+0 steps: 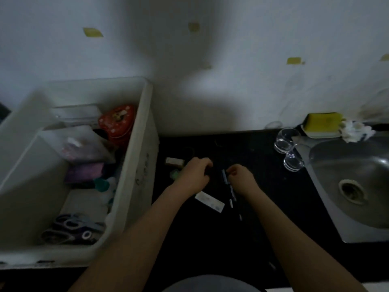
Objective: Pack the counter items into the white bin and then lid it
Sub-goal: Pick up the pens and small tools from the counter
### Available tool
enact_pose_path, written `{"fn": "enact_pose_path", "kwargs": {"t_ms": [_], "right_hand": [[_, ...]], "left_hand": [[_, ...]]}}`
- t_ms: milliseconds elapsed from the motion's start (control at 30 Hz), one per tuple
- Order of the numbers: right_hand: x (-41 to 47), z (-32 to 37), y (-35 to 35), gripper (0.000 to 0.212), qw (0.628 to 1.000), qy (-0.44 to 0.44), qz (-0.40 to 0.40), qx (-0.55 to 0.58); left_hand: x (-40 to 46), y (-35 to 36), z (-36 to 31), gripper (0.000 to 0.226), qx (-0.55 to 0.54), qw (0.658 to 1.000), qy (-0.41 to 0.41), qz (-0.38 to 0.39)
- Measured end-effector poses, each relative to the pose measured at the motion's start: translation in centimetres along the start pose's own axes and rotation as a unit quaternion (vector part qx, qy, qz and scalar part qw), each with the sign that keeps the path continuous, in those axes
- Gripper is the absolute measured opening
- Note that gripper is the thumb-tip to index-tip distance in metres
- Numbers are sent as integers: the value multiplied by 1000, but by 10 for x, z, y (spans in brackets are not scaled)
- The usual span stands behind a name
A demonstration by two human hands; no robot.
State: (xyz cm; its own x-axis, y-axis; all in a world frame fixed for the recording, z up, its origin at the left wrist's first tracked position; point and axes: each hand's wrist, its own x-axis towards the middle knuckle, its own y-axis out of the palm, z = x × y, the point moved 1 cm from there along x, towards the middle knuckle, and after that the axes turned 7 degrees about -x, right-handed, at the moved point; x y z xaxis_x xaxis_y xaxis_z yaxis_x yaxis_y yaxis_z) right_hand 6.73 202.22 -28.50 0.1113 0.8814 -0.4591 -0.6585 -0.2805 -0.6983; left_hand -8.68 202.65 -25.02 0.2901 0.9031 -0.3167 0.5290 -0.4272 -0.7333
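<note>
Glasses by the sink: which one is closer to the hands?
The lower clear glass, at the sink's left edge. The other glass sits farther back toward the wall, beside the yellow sponge. The right hand is the nearer hand.

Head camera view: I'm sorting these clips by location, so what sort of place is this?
Most likely a home kitchen counter: a stainless steel sink with a round drain is set into the black countertop, a yellow dish sponge sits behind it, and two clear drinking glasses stand beside it.

bin (134,165) left on counter (263,207), sink (347,186) right
</note>
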Motion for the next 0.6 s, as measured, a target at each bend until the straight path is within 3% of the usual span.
{"fn": "enact_pose_path", "kwargs": {"t_ms": [100,233,333,500,600], "right_hand": [[10,-26,15,25,998,-10,64,-20],[22,-46,36,29,996,-11,49,-73],[28,-53,48,40,991,-14,31,-126],[36,-51,52,41,982,-50,22,-183],[41,-49,49,38,978,-59,26,-198]], "left_hand": [[7,37,23,45,2,995,-56,80],[10,75,40,44,53,988,-77,124],[16,95,46,34,93,985,-69,128],[28,98,42,20,119,990,-50,60],[35,91,45,36,111,988,-95,52]]}}
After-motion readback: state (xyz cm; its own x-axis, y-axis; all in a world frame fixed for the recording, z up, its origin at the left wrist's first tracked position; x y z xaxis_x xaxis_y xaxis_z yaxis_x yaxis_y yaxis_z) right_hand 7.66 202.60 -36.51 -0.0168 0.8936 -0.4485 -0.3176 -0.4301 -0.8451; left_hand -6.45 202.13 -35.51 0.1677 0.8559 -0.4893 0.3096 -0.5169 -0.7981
